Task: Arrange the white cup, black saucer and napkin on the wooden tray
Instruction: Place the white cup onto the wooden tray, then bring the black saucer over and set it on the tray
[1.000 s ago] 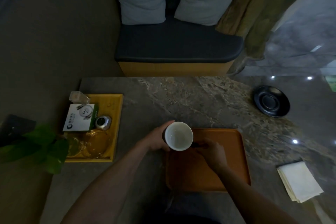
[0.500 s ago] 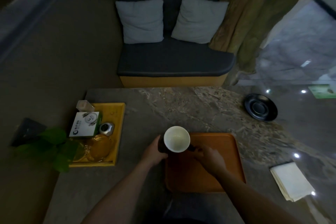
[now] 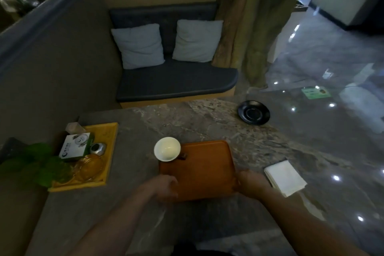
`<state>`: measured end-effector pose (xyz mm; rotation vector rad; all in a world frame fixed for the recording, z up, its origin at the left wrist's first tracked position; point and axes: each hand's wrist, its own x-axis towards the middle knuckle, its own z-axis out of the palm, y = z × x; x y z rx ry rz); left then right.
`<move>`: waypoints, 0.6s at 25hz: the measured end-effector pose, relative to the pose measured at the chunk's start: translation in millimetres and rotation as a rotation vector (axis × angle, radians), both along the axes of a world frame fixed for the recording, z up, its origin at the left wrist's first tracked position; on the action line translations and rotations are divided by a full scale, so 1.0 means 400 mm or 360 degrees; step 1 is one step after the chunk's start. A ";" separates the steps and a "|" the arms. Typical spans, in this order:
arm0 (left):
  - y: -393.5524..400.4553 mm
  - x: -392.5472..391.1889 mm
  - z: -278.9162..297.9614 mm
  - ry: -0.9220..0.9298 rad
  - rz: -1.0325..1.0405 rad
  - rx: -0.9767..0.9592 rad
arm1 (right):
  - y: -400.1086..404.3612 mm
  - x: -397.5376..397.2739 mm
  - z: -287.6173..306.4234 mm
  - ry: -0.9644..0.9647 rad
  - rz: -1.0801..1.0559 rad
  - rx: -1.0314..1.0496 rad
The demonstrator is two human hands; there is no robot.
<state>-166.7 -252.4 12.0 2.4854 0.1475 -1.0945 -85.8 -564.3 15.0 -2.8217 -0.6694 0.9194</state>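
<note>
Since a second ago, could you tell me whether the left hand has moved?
Yes. The left hand has let go of the white cup and drawn back toward the person, to the wooden tray's near left edge.

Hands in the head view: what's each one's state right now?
Left hand: at the wooden tray's near-left edge; grip cannot be told.
Right hand: at its near-right edge; grip cannot be told.

two bare forearms are seen, no sleeves worn on either; the left hand (image 3: pixel 164 188) and right hand (image 3: pixel 252 185) are ungloved.
</note>
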 end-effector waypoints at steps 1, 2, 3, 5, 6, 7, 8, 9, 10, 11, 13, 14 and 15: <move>-0.034 0.004 0.010 -0.0016 -0.0077 0.0045 | -0.046 -0.010 0.009 -0.0019 -0.0038 0.0013; -0.062 0.011 0.018 -0.0016 -0.0140 0.0084 | -0.087 -0.018 0.015 -0.0052 -0.0057 -0.0008; -0.089 0.019 0.023 -0.0007 -0.0190 0.0119 | -0.124 -0.024 0.021 -0.0092 -0.0064 -0.0055; -0.162 0.039 0.032 -0.0003 -0.0278 0.0172 | -0.216 -0.042 0.034 -0.0129 -0.0109 -0.0116; -0.197 0.049 0.038 -0.0010 -0.0311 0.0179 | -0.258 -0.049 0.038 -0.0119 -0.0138 -0.0113; -0.233 0.060 0.043 -0.0015 -0.0337 0.0172 | -0.299 -0.056 0.042 -0.0110 -0.0160 -0.0101; -0.266 0.069 0.047 -0.0014 -0.0359 0.0158 | -0.336 -0.062 0.047 -0.0096 -0.0179 -0.0089; -0.296 0.079 0.049 -0.0013 -0.0383 0.0148 | -0.369 -0.065 0.051 -0.0080 -0.0205 -0.0077; -0.318 0.089 0.049 -0.0017 -0.0405 0.0147 | -0.396 -0.067 0.055 -0.0062 -0.0241 -0.0064; -0.337 0.098 0.049 -0.0027 -0.0421 0.0155 | -0.417 -0.065 0.057 -0.0046 -0.0279 -0.0048; -0.371 0.122 0.044 -0.0061 -0.0452 0.0196 | -0.455 -0.056 0.057 -0.0030 -0.0338 -0.0015; -0.384 0.136 0.042 -0.0078 -0.0476 0.0218 | -0.470 -0.050 0.055 -0.0030 -0.0357 -0.0002; -0.394 0.152 0.039 -0.0093 -0.0505 0.0236 | -0.482 -0.043 0.052 -0.0038 -0.0366 0.0002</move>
